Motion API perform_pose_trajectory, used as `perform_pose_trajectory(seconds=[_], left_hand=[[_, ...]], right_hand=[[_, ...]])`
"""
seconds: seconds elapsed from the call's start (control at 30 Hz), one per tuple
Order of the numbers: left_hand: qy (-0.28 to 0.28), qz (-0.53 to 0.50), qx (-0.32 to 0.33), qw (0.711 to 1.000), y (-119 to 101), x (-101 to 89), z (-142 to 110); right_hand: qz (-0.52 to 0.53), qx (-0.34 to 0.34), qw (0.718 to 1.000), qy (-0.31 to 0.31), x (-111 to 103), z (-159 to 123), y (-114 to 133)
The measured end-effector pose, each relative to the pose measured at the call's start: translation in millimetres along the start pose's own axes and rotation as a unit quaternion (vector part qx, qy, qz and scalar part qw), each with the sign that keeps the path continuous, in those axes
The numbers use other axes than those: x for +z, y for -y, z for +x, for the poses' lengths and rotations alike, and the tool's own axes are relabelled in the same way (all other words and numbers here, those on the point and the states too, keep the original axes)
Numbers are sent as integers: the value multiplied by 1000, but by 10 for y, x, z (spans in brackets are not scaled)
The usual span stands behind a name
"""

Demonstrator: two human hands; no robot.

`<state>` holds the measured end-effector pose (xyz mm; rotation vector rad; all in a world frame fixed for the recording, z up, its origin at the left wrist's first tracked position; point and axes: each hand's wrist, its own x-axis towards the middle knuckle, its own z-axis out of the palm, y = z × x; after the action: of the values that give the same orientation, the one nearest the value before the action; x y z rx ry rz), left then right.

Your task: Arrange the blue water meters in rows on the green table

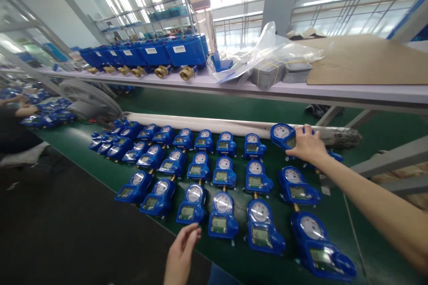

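Several blue water meters lie in three rows on the green belt (80,151), each with a round dial and a small screen. My right hand (306,144) reaches out and grips the far-right meter (282,136) of the back row, close to a long white roller (200,124). My left hand (180,256) hovers low at the belt's near edge, fingers apart, holding nothing. It is just below a front-row meter (190,205) and beside another one (221,218).
A shelf (301,91) above the belt carries a row of blue meters with brass fittings (157,55), a clear plastic bag (264,53), banded grey stacks (267,73) and cardboard (364,58). At far left, another person's arm (23,110) and more meters. Dark floor (67,231) lies left.
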<state>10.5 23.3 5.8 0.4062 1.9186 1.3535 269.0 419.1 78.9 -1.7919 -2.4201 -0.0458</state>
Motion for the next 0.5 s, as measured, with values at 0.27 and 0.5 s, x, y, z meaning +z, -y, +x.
perform_pose_trajectory(seconds=[0.27, 0.5], left_hand=[[268, -399, -15, 877, -531, 1697, -9], [188, -474, -84, 856, -302, 1350, -132]], right_hand=[[128, -183, 972, -75, -490, -1360, 472], [235, -230, 944, -37, -250, -2348, 1109]])
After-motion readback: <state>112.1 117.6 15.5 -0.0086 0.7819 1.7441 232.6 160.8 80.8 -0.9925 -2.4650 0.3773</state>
